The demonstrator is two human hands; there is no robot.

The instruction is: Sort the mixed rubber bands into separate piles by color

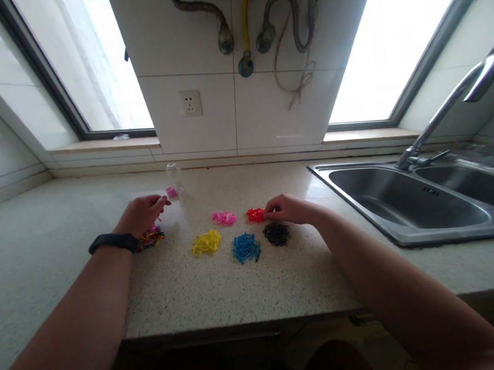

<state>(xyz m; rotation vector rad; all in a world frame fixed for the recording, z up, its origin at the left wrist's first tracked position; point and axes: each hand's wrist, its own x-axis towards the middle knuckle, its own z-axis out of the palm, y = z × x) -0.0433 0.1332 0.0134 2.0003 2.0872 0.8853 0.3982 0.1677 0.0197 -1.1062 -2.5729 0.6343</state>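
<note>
Small heaps of coloured rubber bands lie on the speckled countertop (220, 287): pink (224, 217), red (255, 214), yellow (206, 243), blue (246, 247) and black (276, 234). My right hand (287, 209) rests at the red heap with fingers pinched together on its edge. My left hand (142, 215) hovers over a mixed-colour heap (152, 237), fingers curled, its tips close to a small clear jar (173, 181) with pink bands in it. A black band is on my left wrist.
A steel double sink (402, 198) with a tap (447, 108) fills the right side. Tiled wall with a socket (190, 103) and hoses stands behind, between two windows. The counter's front edge runs just below the heaps.
</note>
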